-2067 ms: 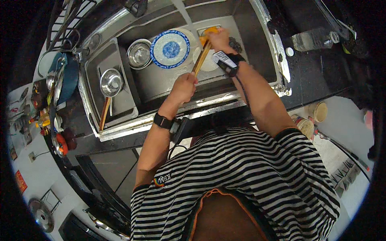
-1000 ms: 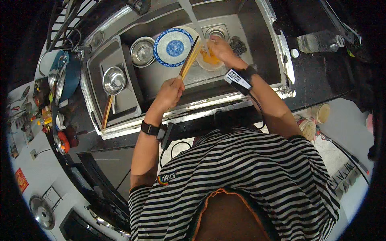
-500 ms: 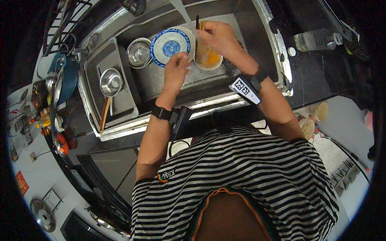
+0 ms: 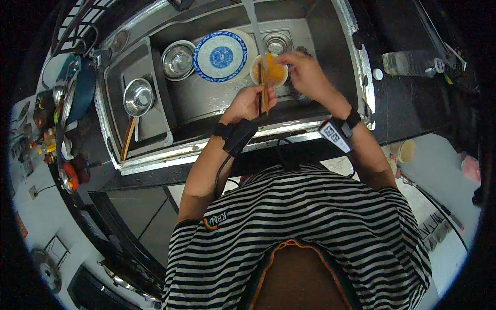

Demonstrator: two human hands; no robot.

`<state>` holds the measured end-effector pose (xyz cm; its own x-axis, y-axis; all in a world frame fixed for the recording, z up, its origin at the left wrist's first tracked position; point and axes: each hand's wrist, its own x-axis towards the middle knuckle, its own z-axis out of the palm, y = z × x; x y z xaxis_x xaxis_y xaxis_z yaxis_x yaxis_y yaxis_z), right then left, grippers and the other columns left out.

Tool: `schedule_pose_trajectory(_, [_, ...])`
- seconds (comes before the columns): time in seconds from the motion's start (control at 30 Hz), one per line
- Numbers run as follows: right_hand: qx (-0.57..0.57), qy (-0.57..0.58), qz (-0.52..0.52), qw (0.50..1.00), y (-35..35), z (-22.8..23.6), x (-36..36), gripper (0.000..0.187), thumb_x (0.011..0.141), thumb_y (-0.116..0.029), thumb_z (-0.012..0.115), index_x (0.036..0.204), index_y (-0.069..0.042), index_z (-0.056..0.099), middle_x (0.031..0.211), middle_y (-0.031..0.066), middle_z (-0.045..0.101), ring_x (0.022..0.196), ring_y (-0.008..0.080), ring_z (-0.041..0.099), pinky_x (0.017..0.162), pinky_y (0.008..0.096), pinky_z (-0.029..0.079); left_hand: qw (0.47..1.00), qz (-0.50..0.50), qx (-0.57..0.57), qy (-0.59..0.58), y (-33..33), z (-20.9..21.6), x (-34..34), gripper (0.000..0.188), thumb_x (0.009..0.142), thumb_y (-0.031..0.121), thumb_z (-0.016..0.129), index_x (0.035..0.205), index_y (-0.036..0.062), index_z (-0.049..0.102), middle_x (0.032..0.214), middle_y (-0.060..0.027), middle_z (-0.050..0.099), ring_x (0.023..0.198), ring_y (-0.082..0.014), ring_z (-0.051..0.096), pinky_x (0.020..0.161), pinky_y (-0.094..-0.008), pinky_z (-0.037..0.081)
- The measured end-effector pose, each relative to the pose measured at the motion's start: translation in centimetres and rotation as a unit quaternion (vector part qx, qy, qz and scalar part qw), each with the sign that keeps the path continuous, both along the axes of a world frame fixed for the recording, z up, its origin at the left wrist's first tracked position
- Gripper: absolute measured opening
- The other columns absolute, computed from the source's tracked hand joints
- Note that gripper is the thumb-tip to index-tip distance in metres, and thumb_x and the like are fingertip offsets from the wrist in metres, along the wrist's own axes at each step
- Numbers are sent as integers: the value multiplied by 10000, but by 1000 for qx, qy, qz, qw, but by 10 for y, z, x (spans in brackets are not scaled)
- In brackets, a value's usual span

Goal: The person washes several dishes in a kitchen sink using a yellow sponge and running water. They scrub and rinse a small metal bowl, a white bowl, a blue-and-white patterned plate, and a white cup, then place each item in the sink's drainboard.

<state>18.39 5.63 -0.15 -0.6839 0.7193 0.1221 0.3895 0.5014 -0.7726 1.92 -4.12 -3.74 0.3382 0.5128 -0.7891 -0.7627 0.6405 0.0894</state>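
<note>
Head: blue plate (image 4: 221,56) beside chopsticks (image 4: 263,92)

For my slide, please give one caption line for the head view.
Left hand holds chopsticks beside an orange bowl gripped by the right hand over a sink.

blue patterned plate (image 4: 221,56), steel bowl (image 4: 178,60) in sink; water bottle (image 4: 411,63) on counter.

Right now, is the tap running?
Running: a thin stream of water falls onto the chopsticks and orange bowl.
</note>
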Motion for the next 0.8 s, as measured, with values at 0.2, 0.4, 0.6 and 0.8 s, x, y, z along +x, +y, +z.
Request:
schedule_pose_trajectory(0.2, [-13,-287,36,957,32,-63,-33,270,743,-196,582,958,-36,617,884,167,638,822,334,620,733,388,497,990,-37,58,123,-32,45,-23,192,937,182,415,1063,52,478,679,10,407,459,-49,272,378,-197,214])
schedule_pose_trajectory(0.4, [20,-354,35,935,18,-83,-59,287,767,-299,593,900,-50,647,884,165,644,827,317,626,739,402,500,944,-60,97,311,-44,63,-32,248,939,208,413,1073,24,512,742,-35,496,453,-50,308,385,-198,241])
schedule_pose_trajectory(0.6, [-43,-155,42,986,27,-15,-24,255,771,-250,635,912,-38,654,808,126,656,755,237,642,689,328,506,933,-55,92,343,-33,39,-24,224,911,206,448,1036,32,511,720,-36,485,448,-63,337,373,-217,255])
schedule_pose_trajectory(0.8, [-421,240,-178,856,-35,-28,-32,180,748,-117,698,878,-5,641,828,73,604,725,136,577,606,259,483,935,-120,107,316,-4,31,23,149,911,244,441,869,102,462,591,26,386,400,-57,290,340,-214,191])
